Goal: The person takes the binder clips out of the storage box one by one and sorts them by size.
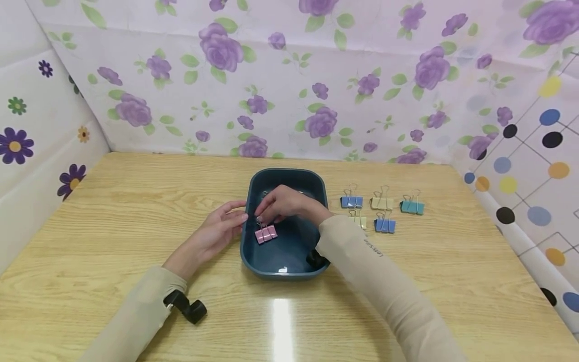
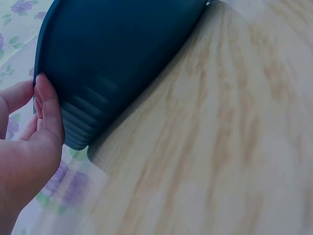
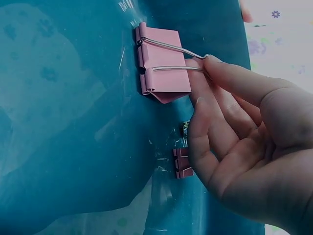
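In the head view, a dark teal plastic bin [image 1: 285, 275] stands at the middle of the wooden table. My right hand [image 1: 286, 202] reaches inside it and pinches the wire handles of a pink binder clip [image 1: 266, 234] between thumb and finger. The right wrist view shows that pink clip [image 3: 166, 63] up close, with a smaller dark pink clip [image 3: 183, 163] and part of a patterned one [image 3: 185, 129] in the bin behind my fingers. My left hand [image 1: 218, 227] touches the bin's left side near the rim with its fingertips, from outside.
Right of the bin, several binder clips lie in two rows: blue [image 1: 352, 202], cream [image 1: 382, 203] and teal [image 1: 412, 207] behind, yellow [image 1: 360, 222] and blue [image 1: 385, 225] in front. My right forearm partly covers the yellow one. A flowered cloth [image 1: 280, 90] hangs behind the table.
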A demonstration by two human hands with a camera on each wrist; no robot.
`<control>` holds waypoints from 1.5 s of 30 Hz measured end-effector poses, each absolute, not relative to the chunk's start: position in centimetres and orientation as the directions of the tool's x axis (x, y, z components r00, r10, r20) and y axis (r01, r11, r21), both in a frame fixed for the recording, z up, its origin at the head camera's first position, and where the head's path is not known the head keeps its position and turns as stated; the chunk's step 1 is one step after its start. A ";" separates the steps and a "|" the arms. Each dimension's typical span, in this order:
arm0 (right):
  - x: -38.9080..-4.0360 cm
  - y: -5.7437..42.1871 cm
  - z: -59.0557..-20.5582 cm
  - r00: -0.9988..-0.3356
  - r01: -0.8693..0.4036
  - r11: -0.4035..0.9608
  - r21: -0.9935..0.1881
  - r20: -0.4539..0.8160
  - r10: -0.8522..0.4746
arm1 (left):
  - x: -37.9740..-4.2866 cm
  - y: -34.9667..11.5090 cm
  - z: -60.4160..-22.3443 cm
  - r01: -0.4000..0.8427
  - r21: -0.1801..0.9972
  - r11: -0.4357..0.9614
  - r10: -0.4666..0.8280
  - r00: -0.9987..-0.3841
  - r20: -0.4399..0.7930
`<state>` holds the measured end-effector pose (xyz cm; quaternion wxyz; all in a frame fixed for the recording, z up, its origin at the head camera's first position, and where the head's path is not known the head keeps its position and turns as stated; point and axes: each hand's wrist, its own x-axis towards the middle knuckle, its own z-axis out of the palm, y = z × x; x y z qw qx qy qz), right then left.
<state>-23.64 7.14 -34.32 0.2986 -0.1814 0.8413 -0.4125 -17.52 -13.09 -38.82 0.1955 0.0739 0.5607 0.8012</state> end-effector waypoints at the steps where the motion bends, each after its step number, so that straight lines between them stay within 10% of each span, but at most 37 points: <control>1: -23.7 7.1 -34.3 -0.755 -0.062 0.593 -0.803 -0.351 -0.554 | -17.5 -13.1 -38.8 -0.229 0.928 -0.295 0.395 -0.913 -0.099; 45: -23.8 12.4 -28.2 -0.892 -0.025 0.359 -0.933 -0.141 -0.430 | -17.5 -13.1 -39.0 -0.235 0.915 -0.328 0.381 -0.919 -0.099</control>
